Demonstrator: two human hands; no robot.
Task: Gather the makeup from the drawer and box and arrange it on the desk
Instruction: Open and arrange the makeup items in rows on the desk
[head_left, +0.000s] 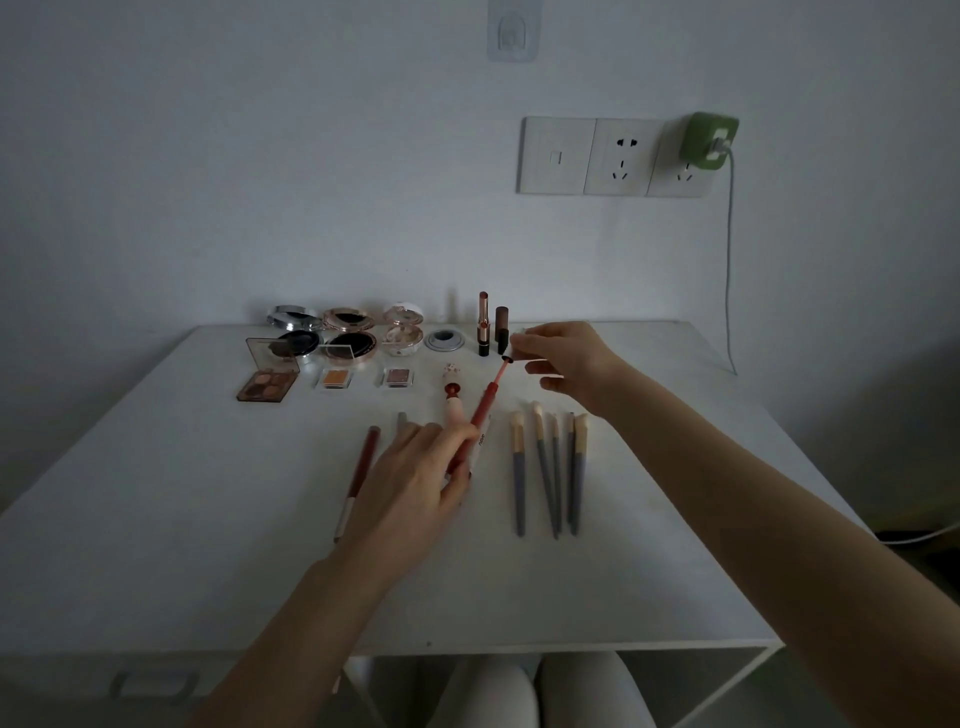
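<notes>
My left hand (415, 478) grips a red lip-gloss tube (483, 410) over the white desk (675, 545), its thin applicator tip pointing up and right. My right hand (566, 364) hovers at that tip and pinches a small clear cap (519, 332). Open compacts (345, 332) and small eyeshadow pans (335, 378) line the back left. Two upright lipsticks (491, 325) stand behind the tip. Several grey-handled brushes (550, 467) lie side by side at centre right. A dark red pencil (358, 473) lies left of my left hand.
A small red-and-white figure-shaped item (453, 395) lies behind my left hand. The wall behind carries a socket panel (613, 156) with a green charger (709, 140) and a hanging cable. A drawer handle (153, 683) shows under the desk's front left edge. My knees sit below.
</notes>
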